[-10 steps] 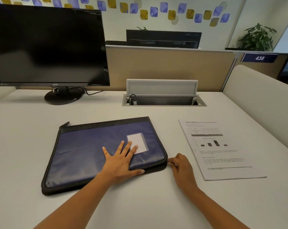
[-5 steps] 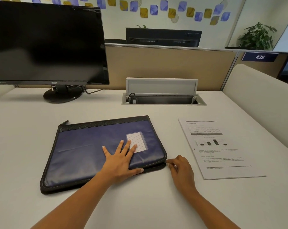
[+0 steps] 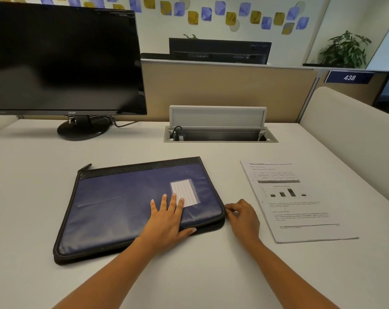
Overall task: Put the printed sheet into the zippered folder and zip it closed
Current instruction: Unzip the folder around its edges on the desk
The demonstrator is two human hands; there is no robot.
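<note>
Left hand (image 3: 170, 221), fingers spread and palm flat, presses on the near right part of the zippered folder (image 3: 131, 208); right hand (image 3: 242, 216), fingertips drawn together, pinches at the folder's near right corner, where the zipper pull presumably sits, though the pull itself is too small to make out.

Desk (image 3: 55, 179): smooth and pale. If your flat palm eases off while you draw the zipper, the folder is likely to slide or swing instead of opening.

Zippered folder: navy with a black zipper band, lying flat at centre, apparently closed all round. Your palm rests near the very corner being worked; pressing down there could squeeze the zipper track and make the slider stick or jump.

Printed sheet (image 3: 298, 200): flat on the desk to the right of the folder, just beside your right hand and not touching it. Your right wrist or forearm could brush the sheet's near left edge as the hand travels along the zipper, shifting or creasing it. It appears to be a thin stapled set, so a loose corner could later catch in the zipper.

Label pocket (image 3: 184, 194): your left fingertips overlap its near left edge; dragging them could snag the clear window.
</note>
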